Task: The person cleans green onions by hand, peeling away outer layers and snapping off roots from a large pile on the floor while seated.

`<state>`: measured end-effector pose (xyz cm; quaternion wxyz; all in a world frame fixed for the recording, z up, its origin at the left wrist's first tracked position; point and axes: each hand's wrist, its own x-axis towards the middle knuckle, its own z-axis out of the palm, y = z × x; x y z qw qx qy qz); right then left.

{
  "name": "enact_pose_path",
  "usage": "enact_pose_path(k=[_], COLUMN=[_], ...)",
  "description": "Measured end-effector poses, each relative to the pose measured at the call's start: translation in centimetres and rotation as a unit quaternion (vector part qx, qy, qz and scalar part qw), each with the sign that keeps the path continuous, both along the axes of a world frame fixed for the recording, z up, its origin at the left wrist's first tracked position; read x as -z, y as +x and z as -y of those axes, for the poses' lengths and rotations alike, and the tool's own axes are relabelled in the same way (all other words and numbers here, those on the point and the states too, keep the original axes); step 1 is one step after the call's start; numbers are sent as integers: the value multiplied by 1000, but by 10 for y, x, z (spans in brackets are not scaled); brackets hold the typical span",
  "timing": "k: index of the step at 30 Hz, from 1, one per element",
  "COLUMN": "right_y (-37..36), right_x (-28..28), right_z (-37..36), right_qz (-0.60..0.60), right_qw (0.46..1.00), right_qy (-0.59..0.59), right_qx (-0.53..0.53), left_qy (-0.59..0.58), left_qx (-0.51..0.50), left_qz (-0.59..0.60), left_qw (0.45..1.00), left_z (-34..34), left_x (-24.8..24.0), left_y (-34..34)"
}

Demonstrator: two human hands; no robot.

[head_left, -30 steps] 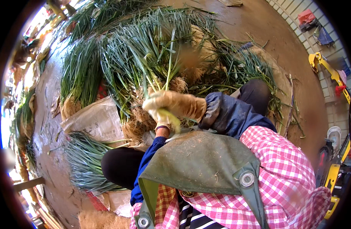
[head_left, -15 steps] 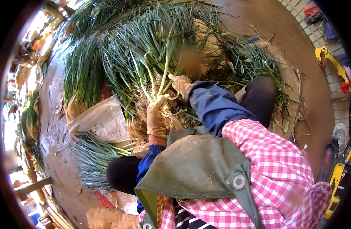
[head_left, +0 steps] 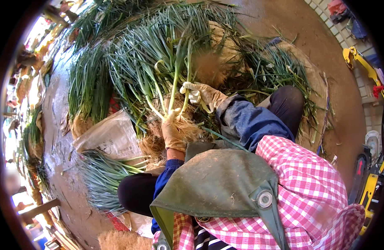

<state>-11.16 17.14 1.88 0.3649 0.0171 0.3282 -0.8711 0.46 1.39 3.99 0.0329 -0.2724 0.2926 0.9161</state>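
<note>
In a tan glove, my left hand (head_left: pixel 174 132) is closed round the root ends of a few green onions (head_left: pixel 172 98). Their pale stalks fan upward from the fist, and stringy roots spill out to its right. My right hand (head_left: pixel 207 95), also gloved with whitish fingertips, is closed at the rightmost of these stalks, thumb and finger against it. What lies deeper inside its curled fingers is partly hidden. Behind both hands spreads a large heap of green onions (head_left: pixel 154 54), leaves pointing away from me and brown roots toward me.
More onion bundles lie left (head_left: pixel 89 79) and near my left knee (head_left: pixel 102 179), beside a pale sack (head_left: pixel 110 135). Trimmed leaves (head_left: pixel 279 66) cover matting at right. A green apron (head_left: pixel 217 183) covers my lap. Fibrous brown roots (head_left: pixel 125 240) lie at the lower left.
My right hand has shifted right and slightly down, its fingers now curled at a stalk. The held stalks are spread differently, while my left hand keeps its hold nearly in place.
</note>
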Motion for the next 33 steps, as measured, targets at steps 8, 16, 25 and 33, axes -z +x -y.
enact_pose_path(k=[8, 16, 25, 33], right_y=[6, -9, 11, 80], right_x=[-4, 2, -9, -58], right_z=[2, -6, 7, 20], right_qz=[45, -75, -338, -248], right_qw=[998, 966, 682, 922], right_qy=[26, 238, 647, 261], right_qx=[-17, -67, -42, -145], left_qy=[53, -90, -112, -166], left_qx=[122, 165, 87, 43], left_qz=[-22, -47, 10, -16], left_qw=[991, 981, 990, 985], left_z=[-10, -17, -16, -14], left_x=[9, -15, 5, 49], left_y=[9, 14, 11, 6])
